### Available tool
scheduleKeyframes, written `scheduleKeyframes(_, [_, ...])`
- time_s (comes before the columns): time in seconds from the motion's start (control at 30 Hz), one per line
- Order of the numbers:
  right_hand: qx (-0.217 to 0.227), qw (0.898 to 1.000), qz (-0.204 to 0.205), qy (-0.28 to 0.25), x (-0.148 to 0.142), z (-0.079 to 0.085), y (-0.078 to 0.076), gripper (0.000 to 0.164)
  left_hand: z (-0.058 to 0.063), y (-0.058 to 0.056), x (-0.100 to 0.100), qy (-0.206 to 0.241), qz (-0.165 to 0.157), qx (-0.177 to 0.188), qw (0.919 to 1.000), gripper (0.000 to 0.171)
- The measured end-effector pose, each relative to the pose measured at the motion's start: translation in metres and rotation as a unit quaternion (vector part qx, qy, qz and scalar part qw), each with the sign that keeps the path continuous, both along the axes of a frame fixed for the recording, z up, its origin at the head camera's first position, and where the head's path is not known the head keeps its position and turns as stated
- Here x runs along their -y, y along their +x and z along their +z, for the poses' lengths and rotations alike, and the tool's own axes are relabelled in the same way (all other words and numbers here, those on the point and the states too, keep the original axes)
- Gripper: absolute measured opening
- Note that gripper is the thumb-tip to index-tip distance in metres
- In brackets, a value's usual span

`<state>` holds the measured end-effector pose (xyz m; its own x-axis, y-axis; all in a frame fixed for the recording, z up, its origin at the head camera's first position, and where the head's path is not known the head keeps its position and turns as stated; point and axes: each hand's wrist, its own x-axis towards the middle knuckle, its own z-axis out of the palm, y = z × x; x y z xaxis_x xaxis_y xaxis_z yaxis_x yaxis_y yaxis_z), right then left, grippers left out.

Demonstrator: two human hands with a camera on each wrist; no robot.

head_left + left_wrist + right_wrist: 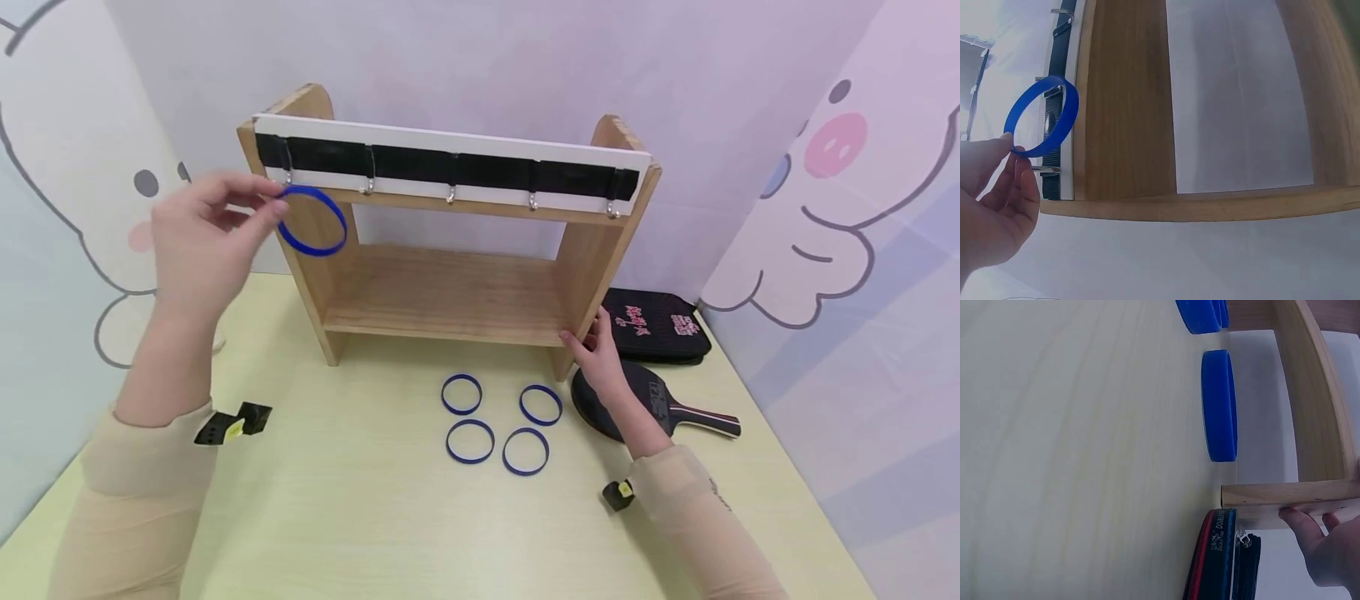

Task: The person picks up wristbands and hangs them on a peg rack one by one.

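My left hand (206, 229) pinches a blue wristband (341, 223) by its left edge between thumb and fingertips. In the head view the band overlaps the left end of a wooden shelf rack (450, 296), just below the leftmost metal hook (288, 175). The left wrist view shows the wristband (1067, 115) in front of the row of hooks, with empty space through its ring. My right hand (597, 354) grips the rack's right side panel low down, thumb on the front edge. In the right wrist view its thumb (1304, 526) presses the wooden side (1291, 495).
Several blue wristbands (470, 461) lie flat on the table (337, 517) before the rack. A white strip (450, 142) with black tape carries the hooks along the rack's top. At right lie a table tennis paddle (637, 387) and a black zip case (660, 325).
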<state>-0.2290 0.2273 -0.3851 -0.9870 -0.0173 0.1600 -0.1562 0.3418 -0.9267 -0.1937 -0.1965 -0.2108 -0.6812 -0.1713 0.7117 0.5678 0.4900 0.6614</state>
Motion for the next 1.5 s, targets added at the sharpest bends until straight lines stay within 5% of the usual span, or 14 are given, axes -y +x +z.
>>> scheduleKeyframes(0.3, [-0.009, 1.0, 0.006, -0.009, 0.0, -0.004, -0.003, 0.07, 0.01, -0.012, 0.008, 0.095, 0.02, 0.055, 0.9938, 0.019])
scheduleKeyframes(0.87, [-0.019, 1.0, 0.017, -0.012, -0.002, -0.005, -0.001, 0.07, -0.013, -0.023, 0.021, 0.08, 0.042, 0.093, 0.9916, 0.022])
scheduleKeyframes(1.17, [-0.021, 1.0, 0.011, -0.004, -0.002, -0.006, -0.003, 0.07, -0.017, -0.015, 0.011, -0.008, 0.127, -0.026, 0.9916, 0.023])
scheduleKeyframes(1.33, [-0.02, 1.0, 0.009, 0.001, -0.002, -0.006, -0.004, 0.069, -0.021, -0.005, -0.004, -0.048, 0.104, -0.084, 0.9899, 0.019])
scheduleKeyframes(1.5, [-0.022, 1.0, 0.011, 0.001, -0.002, -0.005, -0.003, 0.069, -0.03, 0.0, -0.019, -0.091, 0.067, -0.104, 0.9882, 0.018])
